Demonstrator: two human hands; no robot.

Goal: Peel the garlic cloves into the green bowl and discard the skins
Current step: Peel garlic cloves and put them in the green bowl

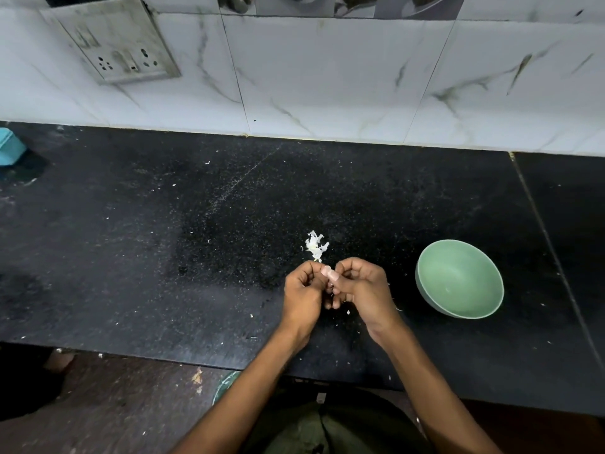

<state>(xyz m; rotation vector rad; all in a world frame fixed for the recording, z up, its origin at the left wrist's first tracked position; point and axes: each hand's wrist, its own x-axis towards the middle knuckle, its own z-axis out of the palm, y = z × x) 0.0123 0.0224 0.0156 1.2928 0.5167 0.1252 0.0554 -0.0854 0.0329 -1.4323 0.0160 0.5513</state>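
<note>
My left hand (302, 290) and my right hand (361, 288) meet over the black counter, fingers curled around a small garlic clove (327, 271) that shows pale between the thumbs. Both hands pinch it. A small heap of white garlic skins (316, 244) lies on the counter just beyond my hands. The green bowl (458, 279) stands to the right of my right hand, tilted slightly, and looks empty inside.
The black stone counter (163, 240) runs to a white marbled tile wall with a switch plate (118, 40). A teal container (9, 150) sits at the far left edge. Tiny skin flecks dot the counter. A green-rimmed object (224, 386) shows on the floor below the counter's edge.
</note>
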